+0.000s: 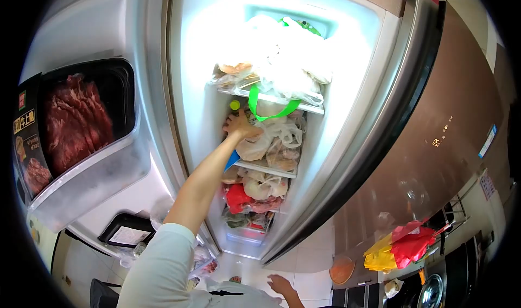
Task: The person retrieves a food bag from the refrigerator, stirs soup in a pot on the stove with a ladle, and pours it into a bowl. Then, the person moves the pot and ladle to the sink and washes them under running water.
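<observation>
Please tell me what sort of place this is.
Probably a home kitchen: a tall, open, white-lined freezer holding filled white plastic bags, a black tray of sliced red meat in its door, and apparently a round metal stove burner.

1. A white translucent plastic bag, bulging and wrinkled with pale contents, rests on the white-rimmed middle shelf, near its front edge.
2. A clear plastic bag of pale pinkish food lies beside it, toward the shelf's right front corner.
3. A round yellow-green object shows near the compartment's left wall, above the bags in view.
</observation>
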Tool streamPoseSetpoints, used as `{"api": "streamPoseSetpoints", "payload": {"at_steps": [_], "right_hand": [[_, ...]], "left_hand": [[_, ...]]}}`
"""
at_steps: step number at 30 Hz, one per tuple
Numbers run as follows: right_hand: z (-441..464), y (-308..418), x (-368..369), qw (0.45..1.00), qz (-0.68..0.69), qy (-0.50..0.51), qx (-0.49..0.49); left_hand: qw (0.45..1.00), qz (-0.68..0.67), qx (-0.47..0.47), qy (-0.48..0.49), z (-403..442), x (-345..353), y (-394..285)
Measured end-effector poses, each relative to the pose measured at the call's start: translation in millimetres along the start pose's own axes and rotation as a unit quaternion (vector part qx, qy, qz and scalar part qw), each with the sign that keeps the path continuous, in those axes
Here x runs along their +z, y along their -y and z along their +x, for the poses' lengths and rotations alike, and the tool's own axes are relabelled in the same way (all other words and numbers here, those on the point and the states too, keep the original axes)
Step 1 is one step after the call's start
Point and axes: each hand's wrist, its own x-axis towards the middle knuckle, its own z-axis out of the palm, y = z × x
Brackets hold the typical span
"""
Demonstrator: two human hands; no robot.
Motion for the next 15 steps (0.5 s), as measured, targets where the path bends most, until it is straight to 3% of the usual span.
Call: {"api": "streamPoseSetpoints", "payload": {"at_steps": [3,5,11,15], "right_hand": [[22,16,-46,0.999,-0.035,-0.022,-0.017],[22,32,-48,0.998,-0.049,-0.004,-0.025],[26,55,-57,0.994,-0.067,0.069,-0.047],[19,66,-78,0.997,-0.045,0.031,-0.061]], "left_hand": [[1.0,-0.017,0.022,-0.007,-5,-2,-5],[0.999,0.009,0.028,-0.025,-25,8,3],[0.995,-0.085,0.046,-0.024,-36,31,24],[0.982,-0.147,0.078,-0.087,-51,37,32]]}}
